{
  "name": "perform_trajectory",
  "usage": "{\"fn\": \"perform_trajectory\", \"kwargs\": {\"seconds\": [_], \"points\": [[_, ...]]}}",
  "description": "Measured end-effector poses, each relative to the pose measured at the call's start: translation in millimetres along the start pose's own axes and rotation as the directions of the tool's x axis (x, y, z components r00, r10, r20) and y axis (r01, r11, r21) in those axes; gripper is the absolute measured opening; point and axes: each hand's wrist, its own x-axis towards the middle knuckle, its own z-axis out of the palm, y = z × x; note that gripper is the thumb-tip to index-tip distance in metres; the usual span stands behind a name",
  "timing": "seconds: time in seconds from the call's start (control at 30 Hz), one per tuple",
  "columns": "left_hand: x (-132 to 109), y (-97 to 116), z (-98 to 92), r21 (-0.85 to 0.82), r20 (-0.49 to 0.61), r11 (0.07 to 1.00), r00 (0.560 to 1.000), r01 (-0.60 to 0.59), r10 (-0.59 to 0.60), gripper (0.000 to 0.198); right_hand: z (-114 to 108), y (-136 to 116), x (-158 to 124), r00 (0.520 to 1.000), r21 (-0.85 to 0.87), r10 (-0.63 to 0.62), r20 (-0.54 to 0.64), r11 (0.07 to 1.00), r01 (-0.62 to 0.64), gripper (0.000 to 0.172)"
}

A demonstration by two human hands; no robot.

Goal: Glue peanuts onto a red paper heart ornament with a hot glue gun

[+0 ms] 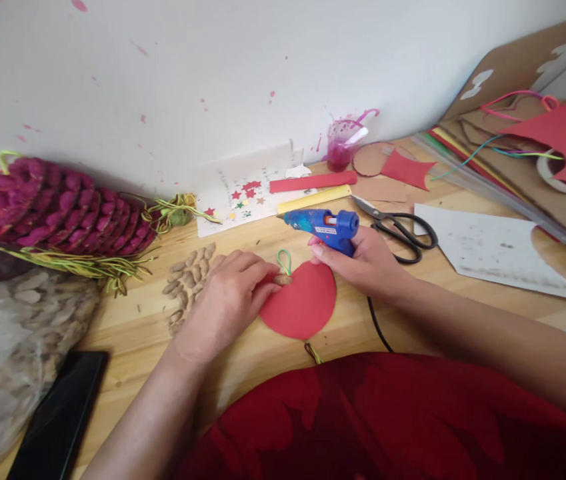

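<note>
A red heart-shaped paper piece (pixel 300 303) lies on the wooden table in front of me, with a green cord loop (pixel 284 261) at its top and dark and yellow threads (pixel 313 353) at its lower tip. My left hand (pixel 235 290) pinches a peanut (pixel 283 280) against the heart's top left edge, beside the loop. Wrapped in my right hand (pixel 363 260) is a blue hot glue gun (pixel 323 225), its nozzle pointing left above the table. The right fingertips come close to the heart's upper right edge. Left of my left hand lie several loose peanuts (pixel 185 283).
Black-handled scissors (pixel 403 230) lie behind my right hand. A printed sheet (pixel 213 183) carries small stars. At left are a magenta shell-covered decoration (pixel 57 210), a plastic bag of peanut shells (pixel 17 347) and a black phone (pixel 63 420). A cup of magenta liquid (pixel 339 150) stands by the wall.
</note>
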Motion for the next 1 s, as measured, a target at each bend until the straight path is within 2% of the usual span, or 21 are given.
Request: {"fn": "perform_trajectory", "kwargs": {"seconds": [0.2,0.43,0.87,1.0], "points": [[0.5,-1.5,4.0,0.025,0.005,1.000,1.000,-0.010,0.009,0.014,0.7,-0.4,0.0,1.000,0.010,-0.018,0.000,1.000,0.018,0.023],[0.4,-2.4,6.1,0.038,0.002,0.999,1.000,-0.025,0.024,0.014,1.2,-2.5,0.5,1.000,0.025,0.024,0.004,0.999,-0.024,0.024],[-0.8,-3.8,4.9,0.073,0.024,0.997,0.999,-0.031,0.029,0.016,-0.4,-4.4,0.2,0.999,-0.022,0.028,0.018,0.999,-0.028,0.027],[-1.2,-6.3,-0.3,0.082,-0.019,0.997,1.000,-0.005,0.007,0.015,-0.4,-3.7,0.4,1.000,-0.023,0.024,0.018,0.999,-0.024,0.026]]}}
